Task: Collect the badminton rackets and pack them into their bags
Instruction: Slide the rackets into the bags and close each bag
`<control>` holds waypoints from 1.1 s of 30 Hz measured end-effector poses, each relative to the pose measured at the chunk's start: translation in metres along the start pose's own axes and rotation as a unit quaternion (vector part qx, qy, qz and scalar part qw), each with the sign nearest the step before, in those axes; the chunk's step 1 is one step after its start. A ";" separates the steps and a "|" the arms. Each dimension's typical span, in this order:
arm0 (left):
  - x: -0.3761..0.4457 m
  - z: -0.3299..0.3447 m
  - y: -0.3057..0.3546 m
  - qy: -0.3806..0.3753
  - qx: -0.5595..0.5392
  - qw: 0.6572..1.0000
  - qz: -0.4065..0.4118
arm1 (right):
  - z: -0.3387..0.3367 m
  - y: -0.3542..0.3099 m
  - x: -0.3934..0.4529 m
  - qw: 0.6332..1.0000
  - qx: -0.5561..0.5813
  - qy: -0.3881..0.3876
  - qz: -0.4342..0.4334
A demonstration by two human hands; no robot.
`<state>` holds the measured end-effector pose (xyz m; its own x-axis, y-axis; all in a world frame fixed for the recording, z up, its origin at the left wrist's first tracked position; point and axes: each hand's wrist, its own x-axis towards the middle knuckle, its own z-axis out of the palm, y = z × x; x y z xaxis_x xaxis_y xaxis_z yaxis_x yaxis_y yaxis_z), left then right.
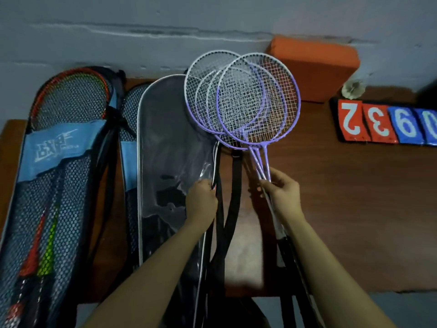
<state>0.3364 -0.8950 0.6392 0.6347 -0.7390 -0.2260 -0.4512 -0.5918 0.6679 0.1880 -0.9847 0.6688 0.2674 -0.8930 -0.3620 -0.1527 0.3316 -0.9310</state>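
While the rackets wait: they are bunched and not yet in the bag.
Right hand [279,192]: fingers pinched round the shafts of the purple rackets [246,102], heads fanned toward 12 o'clock, handles running back toward 6 under the forearm.
Left hand [203,200]: gripping the right-hand edge of the clear-fronted bag [170,157] by its opening (black straps [234,185] hang just beside it).
Key relation: bag lies at 9 o'clock from the rackets, its long axis near parallel to theirs, so my guess is a sideways shift then a slide in.
Nearer hand: left to the bag, right to the rackets.
Already packed: mesh bag [59,185] at far 9 o'clock on the worktop [354,209].
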 end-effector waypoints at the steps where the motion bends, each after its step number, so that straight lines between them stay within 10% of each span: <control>1: 0.001 -0.002 0.002 -0.001 -0.004 1.000 0.003 | -0.001 0.002 0.000 1.000 -0.007 0.004 -0.003; 26: -0.031 -0.110 -0.007 0.260 -0.176 0.949 0.040 | 0.013 -0.016 -0.023 0.989 -0.013 0.051 -0.138; 33: -0.045 -0.132 -0.023 0.266 -0.131 0.941 0.165 | 0.041 -0.004 -0.024 0.987 -0.073 0.037 -0.135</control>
<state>0.4005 -0.8058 0.7277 0.7425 -0.5622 0.3641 -0.5528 -0.2074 0.8071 0.2212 -0.9516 0.6789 0.2483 -0.9643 -0.0921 -0.2225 0.0357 -0.9743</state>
